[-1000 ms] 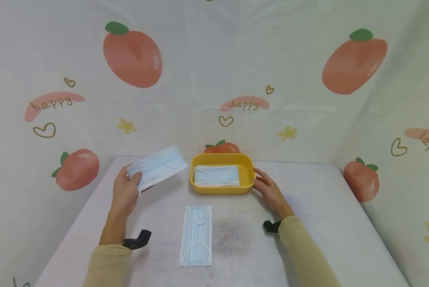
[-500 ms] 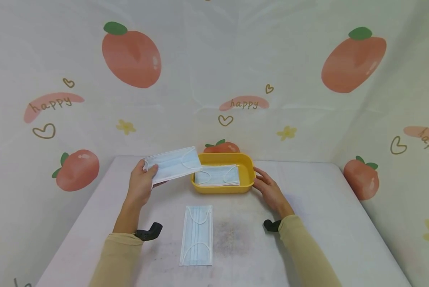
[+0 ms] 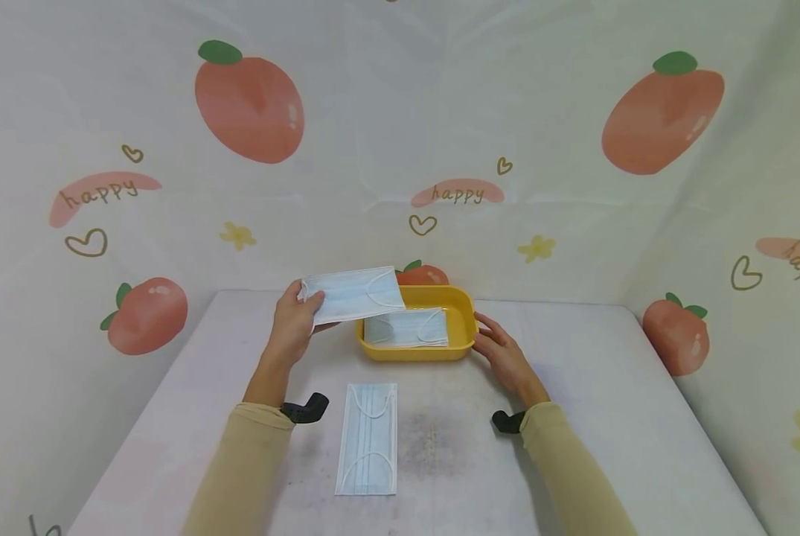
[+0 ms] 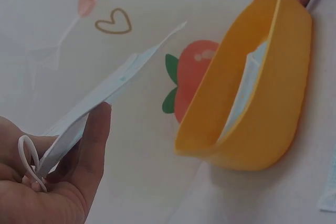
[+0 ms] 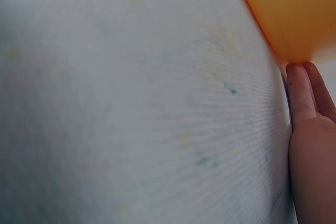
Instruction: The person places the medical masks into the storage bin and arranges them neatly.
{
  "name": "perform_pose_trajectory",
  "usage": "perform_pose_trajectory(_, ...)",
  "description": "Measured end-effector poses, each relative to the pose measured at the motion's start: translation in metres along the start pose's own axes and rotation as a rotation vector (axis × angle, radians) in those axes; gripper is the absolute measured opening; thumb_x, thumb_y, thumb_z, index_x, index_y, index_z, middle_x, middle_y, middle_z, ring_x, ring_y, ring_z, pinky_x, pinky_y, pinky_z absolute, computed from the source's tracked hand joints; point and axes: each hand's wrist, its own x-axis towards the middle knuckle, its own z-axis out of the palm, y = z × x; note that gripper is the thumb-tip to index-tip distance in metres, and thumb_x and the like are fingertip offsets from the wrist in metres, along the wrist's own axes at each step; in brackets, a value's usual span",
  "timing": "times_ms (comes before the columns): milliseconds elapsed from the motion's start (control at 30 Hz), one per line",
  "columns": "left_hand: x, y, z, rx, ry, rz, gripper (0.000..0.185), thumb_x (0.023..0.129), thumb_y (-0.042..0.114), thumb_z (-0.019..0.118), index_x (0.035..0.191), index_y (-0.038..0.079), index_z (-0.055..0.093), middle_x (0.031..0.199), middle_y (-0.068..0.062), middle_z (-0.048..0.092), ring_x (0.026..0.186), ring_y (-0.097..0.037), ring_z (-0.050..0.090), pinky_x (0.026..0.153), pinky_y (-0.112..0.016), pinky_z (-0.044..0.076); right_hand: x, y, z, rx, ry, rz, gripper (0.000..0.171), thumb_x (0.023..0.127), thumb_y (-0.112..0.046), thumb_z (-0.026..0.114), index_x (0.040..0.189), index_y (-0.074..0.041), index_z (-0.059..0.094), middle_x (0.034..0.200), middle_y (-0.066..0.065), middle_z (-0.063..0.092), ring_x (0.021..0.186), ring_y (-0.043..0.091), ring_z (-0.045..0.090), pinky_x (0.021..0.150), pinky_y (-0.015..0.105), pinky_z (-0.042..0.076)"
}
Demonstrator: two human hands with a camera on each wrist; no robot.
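In the head view my left hand (image 3: 295,327) pinches the left end of a pale blue face mask (image 3: 353,294), thumb on top and fingers below. The mask is raised and tilted, its right end overlapping the left part of a yellow plastic basket (image 3: 413,355). A white ear loop (image 4: 25,153) hangs by the palm in the left wrist view. Inside the basket lie face masks (image 3: 409,330) stacked flat, partly hidden by the held one. At the basket's right end, the fairly straight fingers of my right hand (image 3: 507,357) touch its outer wall, as the right wrist view also shows.
Another face mask (image 3: 368,439) lies lengthwise on the white tabletop (image 3: 440,484), in front of the basket. Behind the table hangs a white cloth (image 3: 373,134) printed with peaches, hearts and flowers. Both wrists carry black camera mounts.
My left hand has carried its mask rightward and slightly up, from beside the basket to over its left part. The right hand and basket have stayed in place.
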Motion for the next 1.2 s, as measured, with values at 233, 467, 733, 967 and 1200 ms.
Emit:
perform_pose_trajectory(233,0.011,0.002,0.017,0.02,-0.021,-0.043,0.05,0.109,0.017,0.046,0.157,0.013,0.033,0.15,-0.018,0.047,0.132,-0.038,0.059,0.091,-0.041,0.061,0.001,0.0,-0.001,-0.003,-0.001,-0.001,0.056,0.106,-0.029,0.054,0.159,-0.028,0.035,0.158,0.017,0.036,0.142,0.033,0.046,0.126,0.046,0.03)
perform_pose_trajectory(467,0.022,-0.002,0.036,0.003,-0.026,-0.083,0.051,0.109,0.018,0.045,0.158,0.012,0.033,0.152,-0.018,0.046,0.133,-0.035,0.057,0.098,-0.043,0.058,0.003,0.002,-0.001,-0.005,0.002,0.007,0.056,0.106,-0.031,0.054,0.159,-0.028,0.035,0.158,0.016,0.037,0.142,0.032,0.047,0.126,0.046,0.031)
perform_pose_trajectory(733,0.033,-0.012,0.055,0.005,-0.026,-0.148,0.055,0.109,0.018,0.046,0.161,0.014,0.028,0.152,-0.016,0.047,0.129,-0.034,0.059,0.099,-0.044,0.058,0.002,0.002,-0.001,-0.008,0.001,0.0,0.056,0.106,-0.031,0.054,0.159,-0.028,0.035,0.159,0.017,0.036,0.142,0.033,0.047,0.126,0.047,0.03)
perform_pose_trajectory(967,0.039,-0.026,0.066,0.066,-0.009,-0.187,0.061,0.108,0.018,0.048,0.163,0.013,0.021,0.163,-0.014,0.035,0.137,-0.032,0.053,0.108,-0.044,0.052,0.0,0.001,-0.001,0.003,-0.013,-0.001,0.056,0.107,-0.028,0.052,0.16,-0.027,0.032,0.162,0.018,0.033,0.145,0.036,0.043,0.127,0.048,0.028)
perform_pose_trajectory(1200,0.041,-0.032,0.081,0.131,-0.008,-0.157,0.052,0.107,0.016,0.048,0.157,0.009,0.035,0.155,-0.015,0.046,0.138,-0.033,0.052,0.114,-0.046,0.048,-0.001,-0.002,0.0,-0.015,0.001,0.006,0.055,0.107,-0.029,0.053,0.159,-0.028,0.034,0.162,0.016,0.033,0.145,0.035,0.044,0.126,0.047,0.03)
